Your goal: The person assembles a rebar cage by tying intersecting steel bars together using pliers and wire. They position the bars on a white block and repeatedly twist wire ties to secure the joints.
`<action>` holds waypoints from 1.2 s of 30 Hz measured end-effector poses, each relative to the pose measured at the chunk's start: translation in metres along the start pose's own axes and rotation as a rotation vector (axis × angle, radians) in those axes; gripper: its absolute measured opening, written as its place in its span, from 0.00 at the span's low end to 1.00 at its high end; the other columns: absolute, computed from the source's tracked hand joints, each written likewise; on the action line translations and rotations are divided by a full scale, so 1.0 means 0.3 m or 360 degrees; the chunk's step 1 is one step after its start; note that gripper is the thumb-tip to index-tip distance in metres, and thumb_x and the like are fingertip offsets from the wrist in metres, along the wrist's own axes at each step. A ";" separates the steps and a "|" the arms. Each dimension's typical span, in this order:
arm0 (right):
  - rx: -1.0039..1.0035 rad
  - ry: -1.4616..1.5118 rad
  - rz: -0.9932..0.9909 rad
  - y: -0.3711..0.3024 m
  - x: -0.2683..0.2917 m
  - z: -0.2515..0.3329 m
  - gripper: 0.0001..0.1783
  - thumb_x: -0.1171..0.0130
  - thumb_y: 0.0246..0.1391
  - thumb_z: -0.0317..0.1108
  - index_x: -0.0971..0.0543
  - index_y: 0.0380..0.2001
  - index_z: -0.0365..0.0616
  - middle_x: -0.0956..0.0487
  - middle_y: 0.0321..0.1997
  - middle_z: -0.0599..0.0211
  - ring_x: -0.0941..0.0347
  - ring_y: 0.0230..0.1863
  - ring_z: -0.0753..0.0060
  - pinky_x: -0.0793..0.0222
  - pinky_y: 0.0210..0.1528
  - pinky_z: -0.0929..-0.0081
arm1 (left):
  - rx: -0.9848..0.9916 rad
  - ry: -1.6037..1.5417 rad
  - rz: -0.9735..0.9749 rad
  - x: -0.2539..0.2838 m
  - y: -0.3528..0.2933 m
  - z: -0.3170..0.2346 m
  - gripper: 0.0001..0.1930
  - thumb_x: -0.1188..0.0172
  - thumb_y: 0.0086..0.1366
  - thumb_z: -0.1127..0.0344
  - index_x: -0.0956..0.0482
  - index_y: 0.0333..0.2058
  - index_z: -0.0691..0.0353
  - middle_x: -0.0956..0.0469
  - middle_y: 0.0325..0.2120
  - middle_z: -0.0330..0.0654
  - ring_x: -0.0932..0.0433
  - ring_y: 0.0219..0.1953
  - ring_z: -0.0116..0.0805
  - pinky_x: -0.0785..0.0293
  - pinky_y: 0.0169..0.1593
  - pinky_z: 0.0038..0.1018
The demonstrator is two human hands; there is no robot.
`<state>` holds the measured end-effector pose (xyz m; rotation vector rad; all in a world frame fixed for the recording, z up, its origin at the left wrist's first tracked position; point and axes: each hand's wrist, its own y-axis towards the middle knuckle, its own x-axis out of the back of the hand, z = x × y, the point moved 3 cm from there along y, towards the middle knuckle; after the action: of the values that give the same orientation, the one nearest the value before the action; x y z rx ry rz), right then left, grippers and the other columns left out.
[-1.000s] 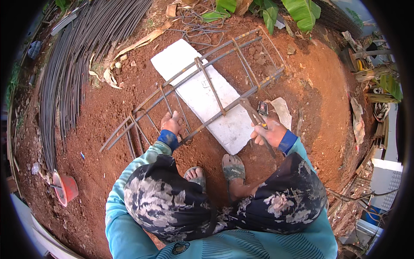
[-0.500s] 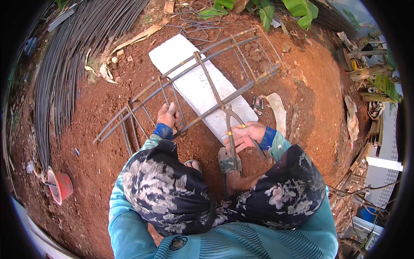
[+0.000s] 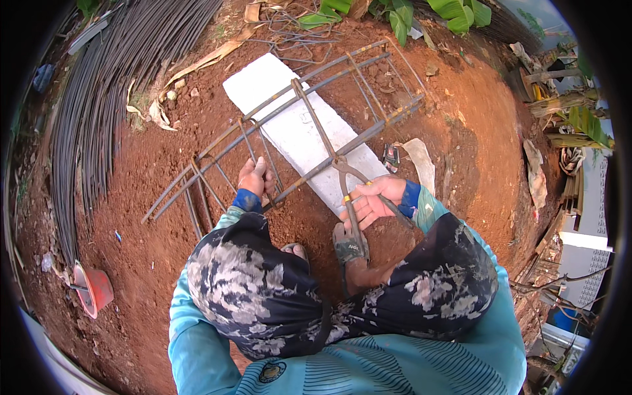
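Observation:
A rebar cage [image 3: 368, 134] of long bars and rectangular stirrups lies slantwise before me, partly across a white slab [image 3: 266, 82]. Steel pincers [image 3: 349, 187] have their jaws at the near bar, where a stirrup [image 3: 315, 122] meets it. My right hand [image 3: 378, 197], palm up, holds the pincers with their handles spread; its fingers reach behind one handle, and the other crosses the hand near the thumb. My left hand [image 3: 256, 179] is closed beside another stirrup at the cage's near side, thumb uppermost. Whatever it grips is hidden.
Long steel rods [image 3: 89, 131] lie bundled at left, with bent stirrups [image 3: 296, 39] heaped beyond the slab. A red bucket [image 3: 99, 289] lies tilted at lower left. A small dark packet [image 3: 391, 157] and a dry husk [image 3: 420, 164] rest on reddish soil right of the slab.
The pincer handles have spread wider, the right one swinging outward and up. My right hand has shifted slightly with them. My left hand stays nearly in place; the whole view has moved a little.

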<state>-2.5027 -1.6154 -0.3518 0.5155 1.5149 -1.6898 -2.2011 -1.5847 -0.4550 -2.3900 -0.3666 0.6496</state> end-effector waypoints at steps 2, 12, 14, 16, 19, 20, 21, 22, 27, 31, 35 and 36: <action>-0.0078 0.0123 -0.0035 -0.007 0.016 0.005 0.29 0.57 0.68 0.46 0.37 0.57 0.27 0.29 0.57 0.35 0.30 0.58 0.37 0.35 0.60 0.44 | -0.0058 0.0049 0.0053 0.005 0.009 0.004 0.10 0.51 0.73 0.58 0.37 0.33 0.52 0.34 0.20 0.35 0.39 0.18 0.26 0.42 0.21 0.26; 0.0042 0.0395 0.0043 0.025 -0.011 0.013 0.27 0.59 0.67 0.51 0.34 0.50 0.33 0.25 0.43 0.44 0.26 0.46 0.45 0.31 0.52 0.46 | -0.0055 -0.0091 0.0048 0.022 0.032 0.031 0.12 0.50 0.73 0.56 0.36 0.30 0.52 0.34 0.16 0.36 0.40 0.13 0.27 0.45 0.16 0.26; 0.0089 0.0490 -0.0059 0.042 -0.031 -0.026 0.22 0.54 0.65 0.50 0.32 0.45 0.39 0.26 0.35 0.53 0.27 0.37 0.52 0.31 0.43 0.53 | -0.0119 -0.0010 0.0110 0.019 0.026 0.024 0.12 0.51 0.73 0.56 0.36 0.31 0.52 0.35 0.18 0.35 0.41 0.15 0.26 0.45 0.19 0.25; 0.0150 0.0597 0.0000 0.059 -0.049 -0.054 0.19 0.53 0.64 0.48 0.31 0.42 0.41 0.28 0.32 0.58 0.29 0.33 0.56 0.32 0.40 0.55 | -0.0124 0.0010 0.0132 0.018 0.021 0.021 0.12 0.52 0.73 0.56 0.36 0.31 0.52 0.35 0.18 0.35 0.41 0.16 0.25 0.45 0.20 0.25; 0.0237 0.0691 0.0096 0.085 -0.056 -0.085 0.16 0.54 0.65 0.46 0.31 0.40 0.43 0.31 0.27 0.64 0.33 0.30 0.60 0.35 0.37 0.59 | -0.0114 -0.0005 0.0156 0.017 0.021 0.021 0.12 0.52 0.74 0.56 0.37 0.31 0.52 0.36 0.18 0.35 0.42 0.15 0.25 0.46 0.19 0.24; 0.0264 0.0703 0.0165 0.092 -0.057 -0.091 0.16 0.55 0.65 0.46 0.31 0.40 0.44 0.32 0.26 0.66 0.34 0.29 0.61 0.36 0.36 0.60 | -0.0110 -0.0013 0.0173 0.017 0.023 0.020 0.12 0.53 0.74 0.56 0.37 0.31 0.52 0.36 0.18 0.35 0.42 0.15 0.25 0.47 0.19 0.24; 0.0264 0.0673 0.0097 0.100 -0.051 -0.100 0.15 0.54 0.64 0.46 0.30 0.40 0.45 0.32 0.26 0.66 0.34 0.29 0.61 0.36 0.36 0.61 | -0.0078 -0.0071 0.0183 0.019 0.023 0.023 0.12 0.53 0.74 0.56 0.37 0.31 0.52 0.36 0.18 0.35 0.42 0.15 0.25 0.47 0.19 0.24; 0.0254 0.0645 0.0072 0.107 -0.048 -0.108 0.14 0.53 0.64 0.45 0.30 0.39 0.45 0.32 0.25 0.66 0.34 0.29 0.62 0.36 0.35 0.61 | -0.0130 -0.0023 0.0175 0.020 0.023 0.021 0.12 0.52 0.73 0.56 0.36 0.31 0.52 0.36 0.17 0.35 0.43 0.14 0.24 0.48 0.18 0.24; 0.0192 0.0363 -0.0295 0.114 -0.036 -0.123 0.14 0.51 0.64 0.47 0.29 0.38 0.47 0.32 0.24 0.67 0.32 0.28 0.61 0.34 0.33 0.61 | -0.0056 -0.0047 0.0043 0.030 0.036 0.032 0.12 0.51 0.73 0.56 0.36 0.30 0.52 0.35 0.16 0.35 0.44 0.13 0.24 0.49 0.17 0.24; 0.0318 0.0653 0.0067 0.087 -0.072 -0.104 0.16 0.52 0.65 0.49 0.29 0.39 0.48 0.32 0.25 0.69 0.33 0.27 0.64 0.34 0.33 0.62 | -0.0137 0.0001 0.0023 0.032 0.036 0.032 0.12 0.52 0.73 0.56 0.36 0.30 0.52 0.35 0.16 0.35 0.44 0.13 0.24 0.49 0.16 0.24; 0.0250 0.0515 -0.0049 0.096 -0.061 -0.118 0.16 0.51 0.65 0.50 0.30 0.37 0.49 0.36 0.24 0.75 0.39 0.23 0.72 0.38 0.29 0.67 | -0.0149 0.0017 0.0067 0.026 0.036 0.028 0.12 0.52 0.73 0.55 0.36 0.31 0.52 0.35 0.16 0.35 0.43 0.13 0.24 0.49 0.16 0.24; 0.0297 0.0461 -0.0112 0.108 -0.053 -0.128 0.16 0.51 0.65 0.50 0.30 0.34 0.50 0.36 0.22 0.76 0.37 0.23 0.73 0.37 0.29 0.64 | -0.0153 0.0020 0.0067 0.025 0.033 0.028 0.12 0.52 0.73 0.55 0.36 0.31 0.52 0.35 0.16 0.35 0.43 0.13 0.24 0.49 0.16 0.24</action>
<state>-2.4758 -1.5731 -0.3684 0.8452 1.5993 -1.8846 -2.1984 -1.5850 -0.4696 -2.4977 -0.3505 0.6493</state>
